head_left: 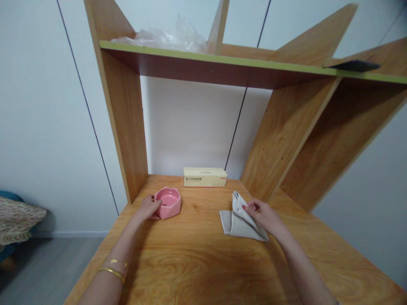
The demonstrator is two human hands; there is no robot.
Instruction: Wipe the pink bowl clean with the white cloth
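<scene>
My left hand (pixel 151 207) grips the near-left wall of a pink, many-sided ashtray (pixel 171 209), thumb over the rim and fingers along the outside. The ashtray's hollow looks bare, and it is on the wooden desk or tilted very slightly. In my right hand (pixel 259 212), a corner of a light grey cloth (pixel 243 224) is pinched between thumb and fingers. That corner is raised and folded over, while the lower part of the cloth lies on the desk.
Behind both hands, a cream cardboard box (pixel 205 178) with printed lettering stands near the wall. The wooden desk (pixel 190 271) carries a shelf (pixel 203 63) overhead, holding a clear plastic bag (pixel 168 38) and a dark flat object (pixel 356 65). Upright panels flank the desk.
</scene>
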